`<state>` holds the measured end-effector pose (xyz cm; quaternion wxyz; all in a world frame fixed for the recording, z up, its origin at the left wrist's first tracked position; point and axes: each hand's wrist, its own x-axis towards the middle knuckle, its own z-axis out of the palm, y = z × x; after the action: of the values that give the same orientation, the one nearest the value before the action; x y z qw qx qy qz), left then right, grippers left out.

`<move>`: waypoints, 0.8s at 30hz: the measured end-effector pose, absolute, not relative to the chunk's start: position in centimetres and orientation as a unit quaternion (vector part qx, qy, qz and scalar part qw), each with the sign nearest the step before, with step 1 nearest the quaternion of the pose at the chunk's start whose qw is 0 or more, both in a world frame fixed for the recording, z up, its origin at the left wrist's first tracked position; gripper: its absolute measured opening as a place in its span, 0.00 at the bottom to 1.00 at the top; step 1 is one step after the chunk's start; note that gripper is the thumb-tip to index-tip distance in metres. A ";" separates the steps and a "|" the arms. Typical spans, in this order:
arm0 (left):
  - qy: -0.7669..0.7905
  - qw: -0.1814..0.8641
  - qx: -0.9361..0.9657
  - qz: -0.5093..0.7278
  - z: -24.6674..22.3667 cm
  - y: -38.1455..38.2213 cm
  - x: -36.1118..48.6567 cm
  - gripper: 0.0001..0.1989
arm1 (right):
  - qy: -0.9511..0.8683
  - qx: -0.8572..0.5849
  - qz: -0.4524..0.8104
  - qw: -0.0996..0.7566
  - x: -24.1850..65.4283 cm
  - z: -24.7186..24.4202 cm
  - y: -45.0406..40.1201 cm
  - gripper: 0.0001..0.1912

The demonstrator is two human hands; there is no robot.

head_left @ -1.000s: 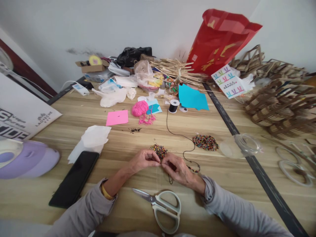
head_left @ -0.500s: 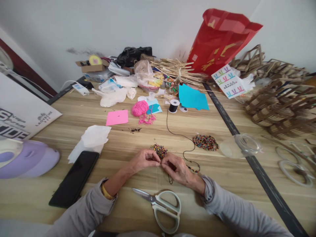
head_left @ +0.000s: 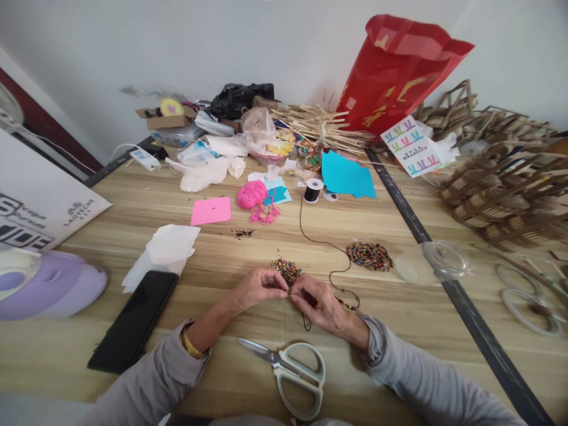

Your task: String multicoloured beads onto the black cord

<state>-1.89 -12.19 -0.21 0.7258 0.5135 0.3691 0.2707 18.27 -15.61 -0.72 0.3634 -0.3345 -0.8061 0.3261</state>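
Note:
Fingertips of my left hand (head_left: 262,285) and my right hand (head_left: 317,300) meet in a pinch just in front of a pile of small multicoloured beads (head_left: 286,270). A tiny bead seems to sit in my left pinch, though it barely shows. My right fingers close on a thin black cord (head_left: 306,323), whose loop hangs below them; the tip is hidden. The cord runs back past a few threaded beads (head_left: 348,305) to a spool (head_left: 313,190). Scissors with pale handles (head_left: 299,378) lie nearer me, below both hands.
A coiled bead string (head_left: 370,256) lies to the right, beside a clear plastic coil (head_left: 446,259). To the left are a black phone (head_left: 135,319) and white paper (head_left: 164,251). Pink yarn (head_left: 251,194), blue sheets (head_left: 348,174) and woven baskets (head_left: 501,195) stand farther back.
Both hands stay almost in place, still pinched together. Only slight finger movement shows at the fingertips.

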 end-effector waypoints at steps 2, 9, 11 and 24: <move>0.367 0.726 0.514 0.270 -0.3 -12.2 -1.9 0.15 | -0.806 -0.334 0.329 0.362 18.3 -0.7 -15.6 0.07; 0.360 0.730 0.513 0.273 -0.6 -12.2 -1.8 0.14 | -0.808 -0.326 0.328 0.365 18.3 -0.7 -15.6 0.07; 0.361 0.731 0.511 0.272 -0.6 -12.2 -1.8 0.13 | -0.810 -0.321 0.326 0.367 18.3 -0.7 -15.6 0.06; 0.353 0.735 0.517 0.261 -0.5 -12.2 -1.9 0.12 | -0.804 -0.325 0.338 0.365 18.3 -0.6 -15.8 0.07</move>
<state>-1.90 -12.20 -0.52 0.7352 0.5167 0.3530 0.2606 18.29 -15.84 -0.62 0.3649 -0.3252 -0.8041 0.3385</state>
